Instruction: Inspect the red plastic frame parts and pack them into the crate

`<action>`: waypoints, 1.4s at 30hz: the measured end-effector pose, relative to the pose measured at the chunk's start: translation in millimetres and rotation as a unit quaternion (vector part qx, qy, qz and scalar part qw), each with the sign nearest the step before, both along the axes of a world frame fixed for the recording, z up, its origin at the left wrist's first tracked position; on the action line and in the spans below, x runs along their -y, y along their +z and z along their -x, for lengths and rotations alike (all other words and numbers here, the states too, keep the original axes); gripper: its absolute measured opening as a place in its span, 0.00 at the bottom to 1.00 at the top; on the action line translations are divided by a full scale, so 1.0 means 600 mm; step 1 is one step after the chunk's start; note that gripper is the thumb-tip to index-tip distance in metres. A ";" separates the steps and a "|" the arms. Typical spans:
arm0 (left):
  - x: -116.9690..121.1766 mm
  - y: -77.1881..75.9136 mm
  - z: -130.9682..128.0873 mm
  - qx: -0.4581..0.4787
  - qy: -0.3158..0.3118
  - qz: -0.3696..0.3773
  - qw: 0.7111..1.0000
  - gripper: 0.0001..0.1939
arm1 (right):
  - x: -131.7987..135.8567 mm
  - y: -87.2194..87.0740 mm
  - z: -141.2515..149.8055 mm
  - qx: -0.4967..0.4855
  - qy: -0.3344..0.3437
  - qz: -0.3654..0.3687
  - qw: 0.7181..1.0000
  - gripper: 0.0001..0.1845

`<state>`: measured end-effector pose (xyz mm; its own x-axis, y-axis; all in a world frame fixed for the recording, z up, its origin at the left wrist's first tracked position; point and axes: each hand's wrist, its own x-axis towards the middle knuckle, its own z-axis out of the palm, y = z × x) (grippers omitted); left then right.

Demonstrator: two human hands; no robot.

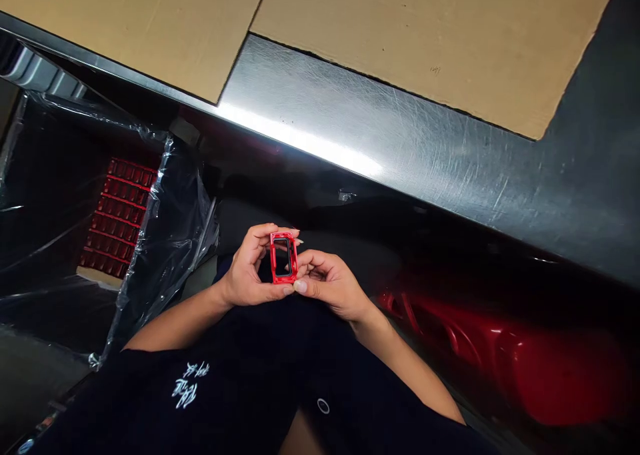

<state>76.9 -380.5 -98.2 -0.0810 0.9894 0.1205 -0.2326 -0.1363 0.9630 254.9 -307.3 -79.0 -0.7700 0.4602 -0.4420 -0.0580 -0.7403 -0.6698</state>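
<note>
A small red rectangular frame (283,238) with a dark central opening stands upright between my hands, its glossy rim catching the light. My left hand (247,268) grips its left side, with the thumb and fingers curled around the edge. My right hand (330,285) holds the lower right side, with the thumb pressed at the bottom corner. The fingers hide part of the frame's rim. Both hands rest in front of my dark clothing.
At the left, a clear plastic sheet (170,235) partly covers a tray of several red frames (117,215). A steel table edge (400,155) with cardboard sheets (400,22) runs above my hands. A blurred, glossy red shape (500,355) lies at the lower right.
</note>
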 end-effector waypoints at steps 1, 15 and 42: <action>0.001 -0.001 0.000 -0.003 0.001 0.003 1.000 0.46 | 0.000 -0.001 0.000 -0.001 -0.001 0.001 1.000 0.15; 0.002 -0.006 0.004 -0.026 -0.010 0.012 1.000 0.46 | 0.001 -0.001 0.003 -0.013 -0.019 0.009 1.000 0.13; -0.004 0.003 0.003 -0.081 0.001 -0.017 0.997 0.46 | 0.004 -0.016 -0.006 -0.004 0.017 -0.015 1.000 0.16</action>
